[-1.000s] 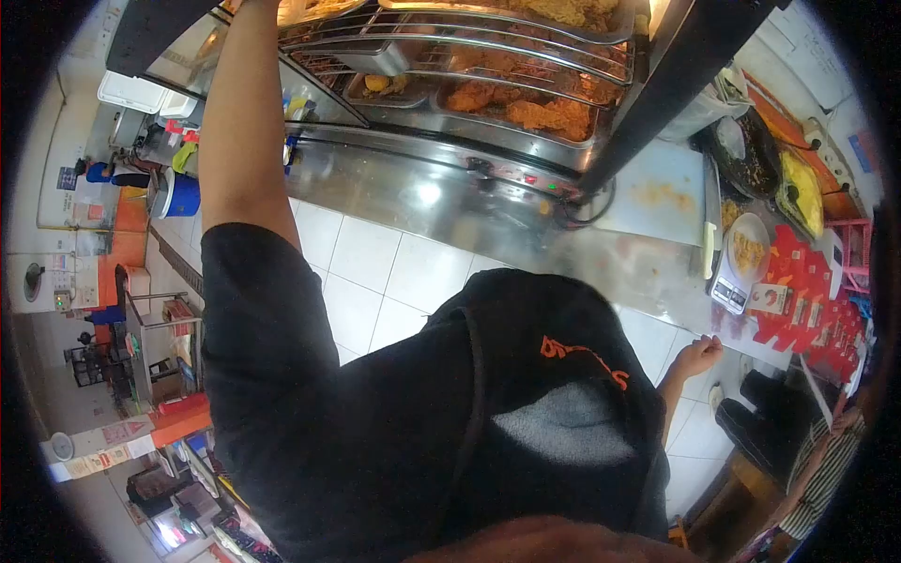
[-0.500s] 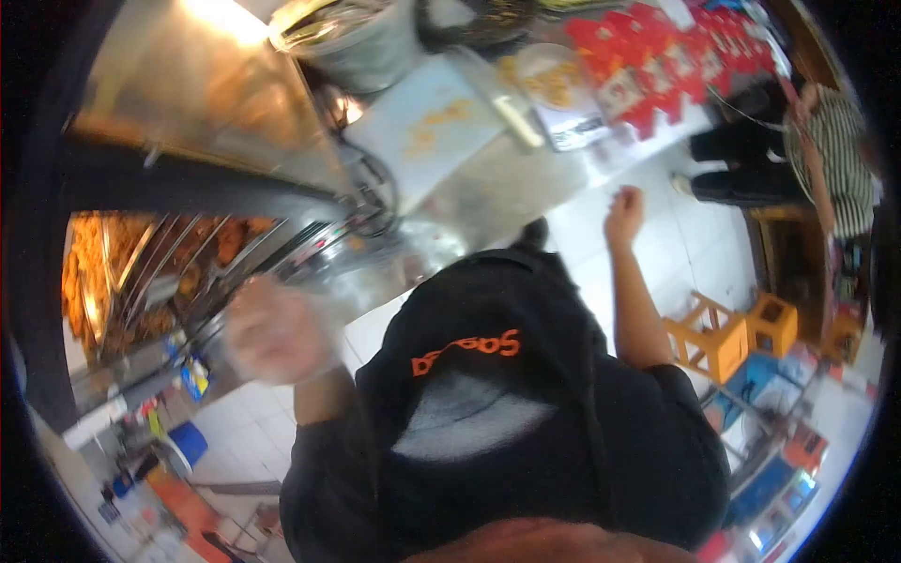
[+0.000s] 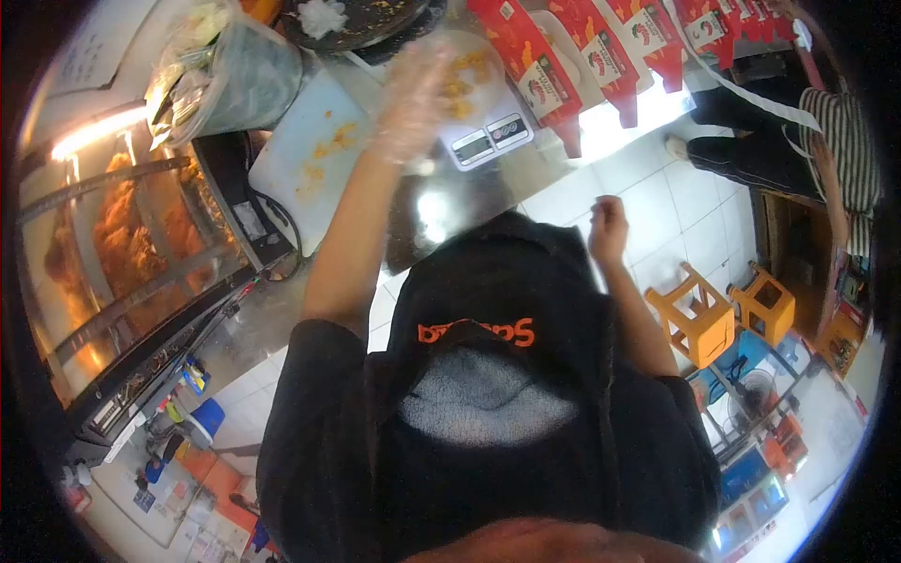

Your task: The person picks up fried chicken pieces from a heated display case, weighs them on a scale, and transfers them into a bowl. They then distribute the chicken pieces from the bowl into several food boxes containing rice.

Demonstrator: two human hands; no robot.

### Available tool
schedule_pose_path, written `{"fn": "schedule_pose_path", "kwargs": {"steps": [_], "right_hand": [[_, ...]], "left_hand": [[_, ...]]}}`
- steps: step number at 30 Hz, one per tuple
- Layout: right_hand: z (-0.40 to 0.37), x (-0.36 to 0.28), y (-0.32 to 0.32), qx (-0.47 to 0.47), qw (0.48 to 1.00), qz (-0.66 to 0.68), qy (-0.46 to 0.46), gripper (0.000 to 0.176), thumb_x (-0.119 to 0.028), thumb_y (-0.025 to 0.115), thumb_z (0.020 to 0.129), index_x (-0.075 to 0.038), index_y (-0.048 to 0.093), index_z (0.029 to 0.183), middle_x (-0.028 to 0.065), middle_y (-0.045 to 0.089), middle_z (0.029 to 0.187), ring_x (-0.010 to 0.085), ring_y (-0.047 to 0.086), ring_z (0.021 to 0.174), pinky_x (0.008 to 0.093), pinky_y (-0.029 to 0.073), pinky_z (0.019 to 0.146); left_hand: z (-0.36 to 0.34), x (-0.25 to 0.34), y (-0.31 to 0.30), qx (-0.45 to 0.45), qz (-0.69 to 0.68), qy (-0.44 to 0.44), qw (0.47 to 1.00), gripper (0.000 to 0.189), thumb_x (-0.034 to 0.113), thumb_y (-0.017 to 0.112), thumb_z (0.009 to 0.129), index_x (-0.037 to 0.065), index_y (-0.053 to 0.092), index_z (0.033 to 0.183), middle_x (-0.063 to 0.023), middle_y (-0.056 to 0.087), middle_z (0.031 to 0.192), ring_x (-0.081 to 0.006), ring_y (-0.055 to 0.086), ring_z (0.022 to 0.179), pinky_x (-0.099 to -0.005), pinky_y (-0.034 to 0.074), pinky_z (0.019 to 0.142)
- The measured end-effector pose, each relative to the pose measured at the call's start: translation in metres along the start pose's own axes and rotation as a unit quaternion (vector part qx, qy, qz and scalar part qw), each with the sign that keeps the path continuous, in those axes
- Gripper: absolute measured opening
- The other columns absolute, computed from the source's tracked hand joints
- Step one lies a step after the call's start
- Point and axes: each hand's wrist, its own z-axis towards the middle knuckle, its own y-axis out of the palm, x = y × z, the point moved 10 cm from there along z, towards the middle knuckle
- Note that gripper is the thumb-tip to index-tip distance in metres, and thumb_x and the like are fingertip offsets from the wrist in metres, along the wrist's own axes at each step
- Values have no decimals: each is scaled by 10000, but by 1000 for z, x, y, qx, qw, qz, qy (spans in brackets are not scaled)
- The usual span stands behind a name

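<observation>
Beside the gloved left grip (image 3: 411, 101) sits the kitchen scale (image 3: 492, 141).

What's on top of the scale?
A pale dish with orange-brown crumbs sits on the scale. The blurred, gloved left hand covers the dish's left side; whatever lies beneath it can't be seen.

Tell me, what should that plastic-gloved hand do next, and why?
Probably lower the left hand to the crumbs on the scale: it appears right beside them, while the right hand hangs away from the counter. Blur hides whether the left holds anything.
</observation>
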Motion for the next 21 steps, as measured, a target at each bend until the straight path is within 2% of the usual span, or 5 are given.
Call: {"fn": "schedule_pose_path", "kwargs": {"steps": [1,9,14,17,21], "right_hand": [[5,8,-6,-8,1000,-20,8,85,-12,487,906,7,529,977,64,571,793,113,536,697,245,435,628],[46,41,-33,-52,998,-23,29,104,-32,471,920,15,528,992,59,569,785,116,528,683,245,444,633],[53,50,-28,-69,997,-26,25,112,-16,448,919,-5,525,1000,55,558,824,106,520,699,232,450,639],[38,62,-29,-82,996,-26,34,132,-6,438,917,-11,516,1024,61,557,863,110,522,720,232,453,649],[4,70,-49,-63,993,-78,65,142,-9,430,921,-17,515,1034,65,561,853,119,524,702,239,458,637]], "left_hand": [[-1,2,-5,3,93,8,996,579,99,539,866,113,346,1412,-150,380,1433,-344,360,1315,-426,295,1089],[-56,-76,-51,135,-95,-154,974,495,6,595,839,29,449,1312,-148,503,1294,-262,436,1249,-373,329,1057],[-69,-81,-63,187,-57,-123,973,426,41,588,840,11,497,1255,-150,609,1120,-256,561,1096,-371,424,960],[-71,-92,-62,183,-133,-219,949,441,193,585,890,11,475,1276,-137,513,1282,-244,446,1222,-396,313,1038],[-66,-99,-61,226,-118,-195,947,352,87,635,837,16,546,1170,-87,590,1146,-188,536,1084,-349,404,935]]}}
